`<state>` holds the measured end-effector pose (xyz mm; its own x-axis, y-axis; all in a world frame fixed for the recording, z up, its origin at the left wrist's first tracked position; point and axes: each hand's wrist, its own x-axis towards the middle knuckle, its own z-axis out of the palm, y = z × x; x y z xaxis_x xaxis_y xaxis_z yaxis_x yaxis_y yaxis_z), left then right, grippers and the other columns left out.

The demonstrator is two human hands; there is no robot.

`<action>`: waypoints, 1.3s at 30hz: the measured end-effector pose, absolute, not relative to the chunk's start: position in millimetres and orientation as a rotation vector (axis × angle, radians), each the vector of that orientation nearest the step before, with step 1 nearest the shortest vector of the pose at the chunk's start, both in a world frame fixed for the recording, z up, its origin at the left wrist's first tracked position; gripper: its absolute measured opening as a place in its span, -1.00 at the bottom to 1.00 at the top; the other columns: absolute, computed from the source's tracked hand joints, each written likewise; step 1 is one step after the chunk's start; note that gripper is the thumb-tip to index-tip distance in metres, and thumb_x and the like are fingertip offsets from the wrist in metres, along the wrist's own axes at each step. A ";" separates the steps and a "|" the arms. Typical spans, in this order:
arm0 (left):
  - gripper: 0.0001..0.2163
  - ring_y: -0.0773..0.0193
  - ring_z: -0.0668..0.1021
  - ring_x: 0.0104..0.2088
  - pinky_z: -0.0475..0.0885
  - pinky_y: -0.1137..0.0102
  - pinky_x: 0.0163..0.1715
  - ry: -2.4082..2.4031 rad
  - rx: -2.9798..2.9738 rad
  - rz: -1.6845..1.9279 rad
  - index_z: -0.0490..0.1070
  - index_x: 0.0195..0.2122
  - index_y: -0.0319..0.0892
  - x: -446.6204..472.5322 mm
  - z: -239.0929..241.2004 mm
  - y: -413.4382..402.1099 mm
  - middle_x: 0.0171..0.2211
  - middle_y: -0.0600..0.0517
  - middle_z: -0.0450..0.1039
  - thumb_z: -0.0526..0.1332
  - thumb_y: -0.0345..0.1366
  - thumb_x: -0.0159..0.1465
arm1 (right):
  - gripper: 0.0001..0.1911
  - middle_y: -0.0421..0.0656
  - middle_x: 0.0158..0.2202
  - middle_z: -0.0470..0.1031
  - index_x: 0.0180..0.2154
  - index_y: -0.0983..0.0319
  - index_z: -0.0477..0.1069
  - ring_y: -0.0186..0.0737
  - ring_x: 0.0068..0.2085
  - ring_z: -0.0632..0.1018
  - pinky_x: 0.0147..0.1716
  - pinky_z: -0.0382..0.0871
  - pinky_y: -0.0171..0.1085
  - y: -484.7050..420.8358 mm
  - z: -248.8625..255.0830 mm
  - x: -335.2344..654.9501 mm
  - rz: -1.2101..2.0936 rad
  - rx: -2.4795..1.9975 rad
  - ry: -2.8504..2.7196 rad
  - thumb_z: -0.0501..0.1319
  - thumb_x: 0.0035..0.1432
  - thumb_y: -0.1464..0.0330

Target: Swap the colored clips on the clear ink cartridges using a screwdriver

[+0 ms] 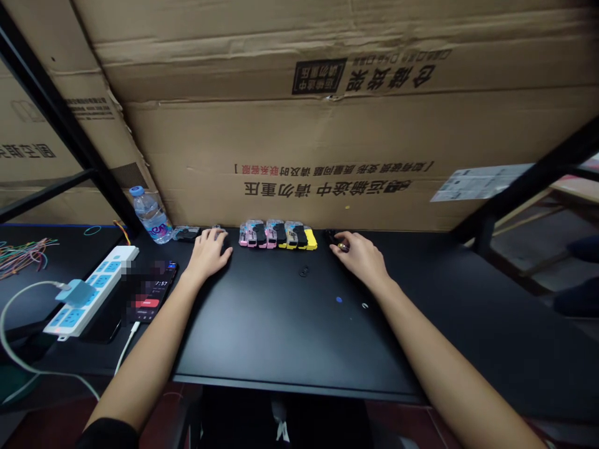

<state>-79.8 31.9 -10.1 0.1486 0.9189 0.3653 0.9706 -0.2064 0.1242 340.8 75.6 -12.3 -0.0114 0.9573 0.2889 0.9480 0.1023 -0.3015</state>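
At the back of the black table, my left hand (209, 251) lies with its thumb spread away from the fingers. Its fingertips reach over small clear and dark pieces, partly hidden under them. Further right, my right hand (361, 254) is closed, with a small gold-coloured piece (344, 247) showing between thumb and fingers. A black piece (331, 237) sits by those fingertips. Between the hands stands a row of small blocky cartridges with clear, black, pink and yellow parts (277, 235). In front of the row lies a small black part (304, 271).
A water bottle (152, 215) and a clear-and-black piece (186, 234) stand at back left. Nearer are a phone (156, 290) on a cable and a power strip (110, 274). A blue disc (339, 300) and a pale bit (365, 305) lie right. Cardboard (290, 137) walls the back.
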 end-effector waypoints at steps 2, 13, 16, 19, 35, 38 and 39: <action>-0.49 -0.14 0.33 0.34 0.32 -0.05 0.30 -1.807 -2.299 -0.660 0.27 0.43 -0.08 -70.6 -11.1 29.5 0.34 -0.20 0.36 0.17 -0.16 0.47 | -0.56 -0.05 -0.05 0.64 0.13 0.09 0.52 0.08 -0.07 0.64 -0.30 0.40 -0.16 73.7 -9.9 339.8 0.011 -1.848 -1.947 0.28 0.28 0.08; -0.41 -0.18 0.42 0.25 0.36 -0.05 0.21 -1.595 -2.429 -0.680 0.23 0.49 -0.05 -20.5 -17.0 37.1 0.51 -0.14 0.17 0.13 -0.38 0.43 | -0.48 -0.02 -0.05 0.63 0.22 0.08 0.45 0.10 -0.09 0.63 -0.30 0.42 -0.15 52.8 5.8 317.9 -0.025 -1.716 -1.945 0.25 0.28 0.11; -0.45 -0.15 0.47 0.20 0.38 -0.03 0.17 -1.623 -2.425 -0.697 0.32 0.44 -0.03 -19.0 -15.5 41.0 0.46 -0.14 0.27 0.11 -0.42 0.43 | -0.47 -0.02 -0.04 0.62 0.25 0.08 0.42 0.10 -0.08 0.63 -0.29 0.43 -0.14 51.3 7.7 316.2 -0.021 -1.698 -1.961 0.24 0.30 0.12; -0.52 -0.13 0.49 0.20 0.38 -0.01 0.16 -1.649 -2.438 -0.725 0.39 0.39 -0.05 -19.4 -14.7 41.8 0.40 -0.17 0.36 0.11 -0.41 0.46 | -0.49 -0.03 -0.05 0.62 0.24 0.08 0.43 0.10 -0.09 0.63 -0.28 0.44 -0.14 49.2 8.7 315.1 -0.009 -1.695 -1.967 0.24 0.29 0.14; -0.69 0.01 0.60 0.05 0.43 0.14 0.08 -1.435 -2.308 -1.033 0.52 0.20 -0.06 -35.2 18.0 7.0 0.07 -0.14 0.60 0.23 -0.24 0.46 | -0.63 -0.07 -0.18 0.62 0.11 0.10 0.53 -0.07 -0.27 0.64 -0.31 0.51 -0.19 21.6 21.1 281.0 -0.009 -1.349 -2.046 0.16 0.33 0.28; -0.70 -0.01 0.59 0.03 0.44 0.12 0.07 -1.411 -2.413 -1.027 0.51 0.16 -0.08 -19.9 17.4 0.9 0.04 -0.14 0.59 0.22 -0.23 0.44 | -0.71 -0.09 -0.22 0.62 0.01 0.10 0.57 -0.12 -0.32 0.63 -0.28 0.54 -0.19 11.2 18.0 267.7 0.083 -1.141 -2.161 0.13 0.39 0.27; -0.71 -0.01 0.59 0.03 0.46 0.12 0.06 -1.396 -2.472 -1.009 0.50 0.15 -0.09 -15.0 16.9 -0.9 0.03 -0.14 0.59 0.22 -0.23 0.43 | -0.71 -0.09 -0.22 0.62 0.03 0.10 0.57 -0.13 -0.32 0.63 -0.27 0.55 -0.19 7.6 16.6 263.6 0.120 -1.083 -2.190 0.13 0.41 0.26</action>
<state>-15.0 -0.9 16.9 0.3488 0.7141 0.6069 0.8001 -0.5641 0.2039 263.6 7.6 16.6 -0.4213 0.7320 0.5354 0.6692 0.6494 -0.3611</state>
